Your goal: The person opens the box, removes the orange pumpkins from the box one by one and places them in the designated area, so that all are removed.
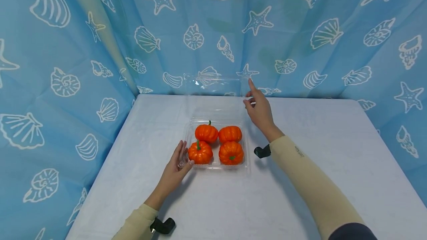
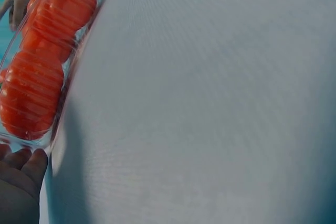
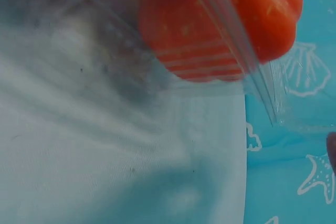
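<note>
A clear plastic clamshell box (image 1: pixel 215 166) sits on the table with its lid (image 1: pixel 213 101) raised at the back. Several small orange pumpkins (image 1: pixel 231 153) with green stems lie in its base in two rows. My left hand (image 1: pixel 174 171) rests at the box's front left corner, fingers along the side and thumb at the front. In the left wrist view, its fingertips (image 2: pixel 34 163) meet the box's edge. At the lid's right edge is my right hand (image 1: pixel 259 109), its index finger extended upward along the plastic. The right wrist view shows an orange pumpkin (image 3: pixel 194 40) behind clear plastic.
A white cloth (image 1: pixel 317 151) covers the table around the box. Behind it and at the left hangs a blue curtain (image 1: pixel 186 6) printed with shells and starfish. Black wrist devices (image 1: pixel 262 152) sit at both sleeve cuffs.
</note>
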`<state>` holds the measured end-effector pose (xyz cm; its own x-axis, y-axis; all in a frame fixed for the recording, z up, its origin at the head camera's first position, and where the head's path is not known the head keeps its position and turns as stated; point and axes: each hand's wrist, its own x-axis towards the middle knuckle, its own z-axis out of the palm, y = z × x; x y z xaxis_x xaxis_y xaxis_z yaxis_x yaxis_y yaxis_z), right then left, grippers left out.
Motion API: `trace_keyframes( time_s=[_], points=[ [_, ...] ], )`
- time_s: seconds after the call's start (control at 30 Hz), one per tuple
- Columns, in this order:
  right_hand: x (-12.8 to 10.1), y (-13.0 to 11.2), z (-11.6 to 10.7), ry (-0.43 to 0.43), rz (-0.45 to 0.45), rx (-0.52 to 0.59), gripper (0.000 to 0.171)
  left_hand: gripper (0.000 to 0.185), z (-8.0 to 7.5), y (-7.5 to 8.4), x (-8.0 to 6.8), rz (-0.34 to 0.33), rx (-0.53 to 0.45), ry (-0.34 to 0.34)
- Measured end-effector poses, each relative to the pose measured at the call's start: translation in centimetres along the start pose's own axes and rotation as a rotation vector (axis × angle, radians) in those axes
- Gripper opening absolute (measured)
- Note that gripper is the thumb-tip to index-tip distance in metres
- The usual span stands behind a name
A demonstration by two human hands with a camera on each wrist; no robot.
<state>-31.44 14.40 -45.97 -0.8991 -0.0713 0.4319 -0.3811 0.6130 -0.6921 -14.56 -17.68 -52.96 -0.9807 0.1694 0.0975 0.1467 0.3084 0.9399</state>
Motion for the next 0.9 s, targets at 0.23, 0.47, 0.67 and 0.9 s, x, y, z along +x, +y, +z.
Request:
trace_keyframes(
  time_s=[0.23,0.47,0.67,0.9],
  points=[
    [0.1,0.9,0.0,-0.128,0.062,0.023,0.076,0.084,0.0,-0.1,0.0,0.004,0.007,0.007],
    [-0.4,2.2,0.5,-0.237,0.135,0.026,0.071,0.083,0.0,0.3,-0.2,-0.008,0.026,0.019],
    [-0.8,2.5,0.5,-0.295,0.207,0.001,0.063,0.083,0.0,0.4,-0.4,-0.015,0.030,0.025],
    [-0.9,3.0,0.9,-0.350,0.281,0.000,0.059,0.083,-0.1,-0.1,-0.4,-0.017,0.057,0.021]
  ],
)
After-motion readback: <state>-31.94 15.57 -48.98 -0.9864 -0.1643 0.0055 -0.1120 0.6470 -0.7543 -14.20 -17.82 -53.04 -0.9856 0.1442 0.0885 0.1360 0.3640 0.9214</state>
